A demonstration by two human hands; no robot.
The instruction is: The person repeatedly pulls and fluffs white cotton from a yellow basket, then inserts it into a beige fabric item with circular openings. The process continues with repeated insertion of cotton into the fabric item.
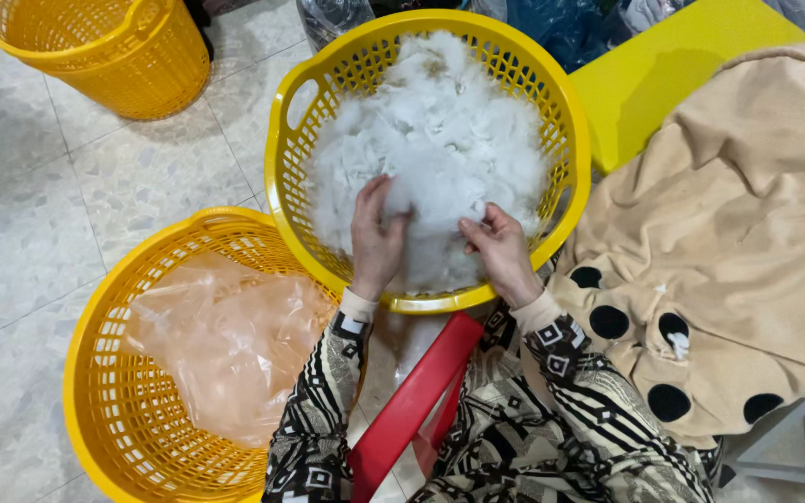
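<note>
White fibre stuffing (440, 140) fills the yellow basket (566, 112) directly under and ahead of our hands. We note the following positions.

1. Left hand (376, 240): it rests on the near part of the stuffing, fingers curled into the fluff and pinching a tuft. The wrist crosses the near rim of the basket.

2. Right hand (500, 251): it lies just beside the left hand, a little apart from it, with fingertips closed on a small wisp of the same stuffing. Its wrist also crosses the near rim.

3. The two hands do not touch each other; both grip the stuffing, each on its own portion.

4. Sleeves: both forearms wear a black-and-cream patterned garment (552, 410) with beige cuffs.

5. Below the hands, between the forearms, a red plastic part (412, 401) runs diagonally; we cannot tell what it belongs to.

6. To the left of the left hand and nearer to us, a second yellow basket (95, 373) stands on the tiled floor (30, 214). It holds a crumpled, translucent pinkish plastic bag (225, 340). Its rim passes under the rim of the stuffing basket.

7. Far ahead and to the left of the left hand, a third yellow basket (132, 65) stands well apart from the others.

8. To the right of the right hand, a beige plush cover (747, 205) with black round patches lies over a yellow surface (663, 74). A small white tuft (679, 345) shows at one of the patches near the right forearm.
</note>
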